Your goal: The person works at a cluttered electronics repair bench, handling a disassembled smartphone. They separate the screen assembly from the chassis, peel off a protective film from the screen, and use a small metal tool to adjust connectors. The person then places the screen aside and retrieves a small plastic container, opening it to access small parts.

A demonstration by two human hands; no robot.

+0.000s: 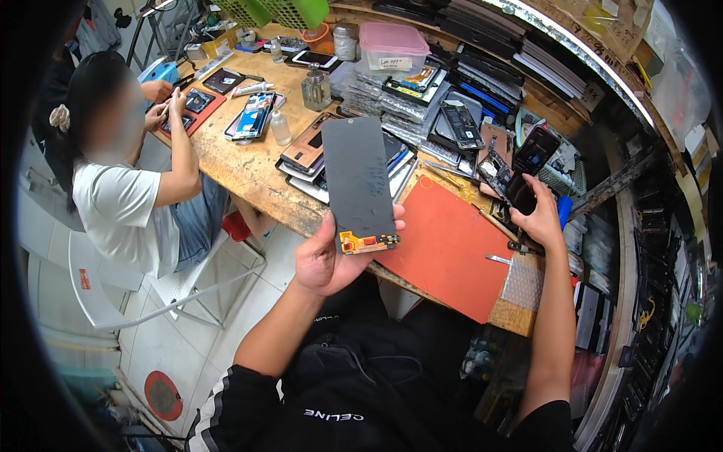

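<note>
A dark phone screen panel (358, 166) stands raised over the bench's front edge, its back turned up with faint handwriting on it. My left hand (325, 260) is closed round its lower end, thumb on one side and fingertips on the other. Along that end runs an orange flex cable (367, 242) with small components. At the right of the bench my right hand (541, 217) grips the near end of a dark, glossy phone part (521, 193) between thumb and fingers. Beside it lies an opened phone body (493, 167) with its inner parts showing.
An orange-red mat (452, 248) covers the bench front, with a tweezer-like tool (498, 259) and bubble wrap (522, 282) beside it. Stacked phone parts (305, 143), a glass bottle (316, 89) and a pink-lidded box (393, 49) stand behind. A co-worker (128, 181) sits at left, handling a phone.
</note>
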